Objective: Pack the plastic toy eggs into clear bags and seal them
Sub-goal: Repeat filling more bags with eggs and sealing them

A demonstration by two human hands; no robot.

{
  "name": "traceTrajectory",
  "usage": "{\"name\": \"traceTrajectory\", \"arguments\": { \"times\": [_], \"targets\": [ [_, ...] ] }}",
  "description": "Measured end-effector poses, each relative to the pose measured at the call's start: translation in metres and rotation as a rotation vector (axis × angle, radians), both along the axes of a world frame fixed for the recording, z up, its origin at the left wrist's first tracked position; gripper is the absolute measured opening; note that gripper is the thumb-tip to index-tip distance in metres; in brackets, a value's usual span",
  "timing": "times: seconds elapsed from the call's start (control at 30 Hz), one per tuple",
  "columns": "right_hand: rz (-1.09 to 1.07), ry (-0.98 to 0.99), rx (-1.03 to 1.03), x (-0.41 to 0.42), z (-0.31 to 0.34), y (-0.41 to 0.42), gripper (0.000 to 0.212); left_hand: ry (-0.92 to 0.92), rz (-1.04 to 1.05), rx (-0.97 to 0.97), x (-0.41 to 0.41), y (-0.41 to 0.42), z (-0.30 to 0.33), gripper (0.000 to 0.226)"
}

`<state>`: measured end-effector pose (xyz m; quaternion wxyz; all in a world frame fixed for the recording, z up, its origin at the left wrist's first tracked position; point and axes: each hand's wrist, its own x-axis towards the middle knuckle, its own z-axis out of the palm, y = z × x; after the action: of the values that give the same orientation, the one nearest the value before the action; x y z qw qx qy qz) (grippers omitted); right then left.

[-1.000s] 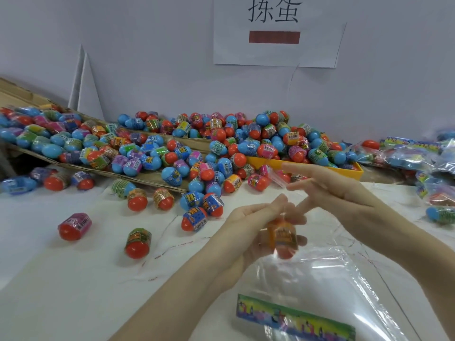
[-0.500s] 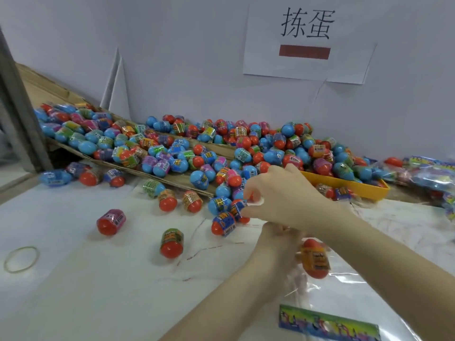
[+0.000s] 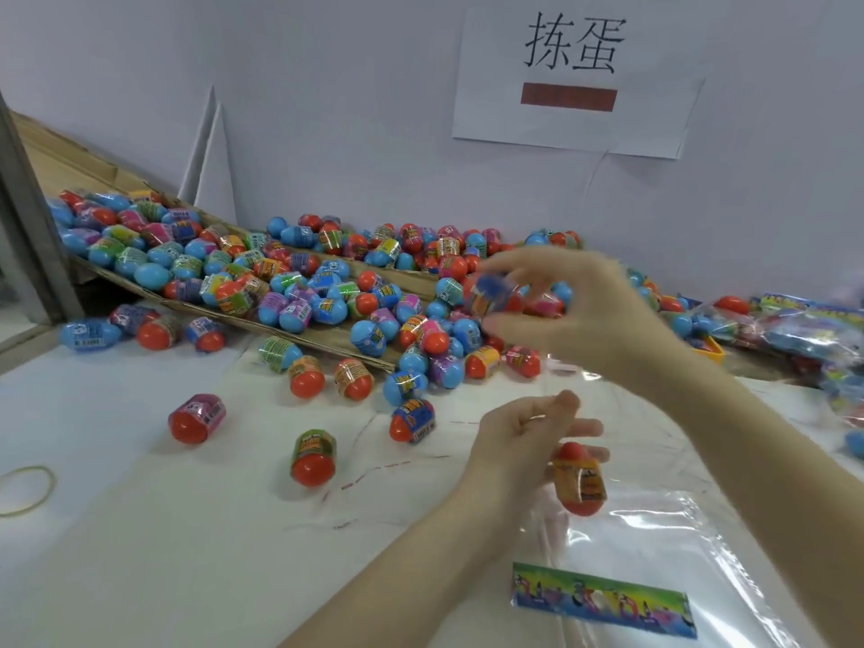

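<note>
My left hand [image 3: 523, 437] holds open the mouth of a clear bag [image 3: 678, 554] that lies on the table; a red egg with an orange label [image 3: 579, 481] sits just inside it. The bag carries a colourful printed strip [image 3: 603, 598]. My right hand [image 3: 575, 311], raised over the egg pile [image 3: 327, 282], grips a blurred blue-and-red egg [image 3: 491, 294] between fingers and thumb. Loose eggs lie on the white table, among them a pink-labelled one [image 3: 196, 418], a green-labelled one [image 3: 313, 458] and a blue-labelled one [image 3: 414, 420].
Cardboard flaps [image 3: 327, 334] slope down from the left under the pile. Filled bags [image 3: 795, 329] are heaped at the right against the wall. A rubber band [image 3: 25, 488] lies at the left edge. A paper sign [image 3: 575, 77] hangs on the wall.
My right hand reached left into the pile, took an egg and has lifted it. The orange-labelled egg has sunk further into the bag. The view has swung left.
</note>
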<state>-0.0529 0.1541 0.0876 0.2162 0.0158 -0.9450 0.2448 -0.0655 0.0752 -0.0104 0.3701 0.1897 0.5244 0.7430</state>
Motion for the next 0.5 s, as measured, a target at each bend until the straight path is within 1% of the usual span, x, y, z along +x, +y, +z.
{"name": "traceTrajectory", "arguments": {
  "times": [0.03, 0.07, 0.13, 0.2, 0.27, 0.37, 0.47, 0.5],
  "targets": [
    [0.002, 0.112, -0.092, 0.012, 0.005, 0.007, 0.038, 0.032, 0.009, 0.006, -0.001, -0.001, 0.0, 0.014],
    [0.012, 0.178, -0.177, 0.027, 0.009, 0.013, 0.036, 0.065, 0.016, 0.02, 0.0, -0.002, 0.001, 0.014],
    [-0.003, 0.208, -0.318, 0.051, 0.007, 0.026, 0.03, 0.126, 0.037, 0.052, 0.003, -0.003, 0.004, 0.016],
    [-0.06, 0.192, -0.379, 0.065, -0.002, 0.037, 0.028, 0.19, 0.061, 0.089, 0.006, -0.004, 0.007, 0.023],
    [-0.119, 0.177, -0.336, 0.07, -0.011, 0.039, 0.02, 0.27, 0.075, 0.114, 0.008, -0.004, 0.008, 0.033],
    [-0.165, 0.172, -0.239, 0.072, -0.02, 0.039, 0.009, 0.365, 0.095, 0.143, 0.011, -0.003, 0.009, 0.036],
    [-0.213, 0.161, -0.065, 0.073, -0.024, 0.039, 0.006, 0.432, 0.128, 0.158, 0.011, -0.001, 0.006, 0.035],
    [-0.222, 0.146, -0.008, 0.074, -0.024, 0.039, 0.011, 0.455, 0.132, 0.158, 0.012, -0.001, 0.006, 0.034]
  ]
}}
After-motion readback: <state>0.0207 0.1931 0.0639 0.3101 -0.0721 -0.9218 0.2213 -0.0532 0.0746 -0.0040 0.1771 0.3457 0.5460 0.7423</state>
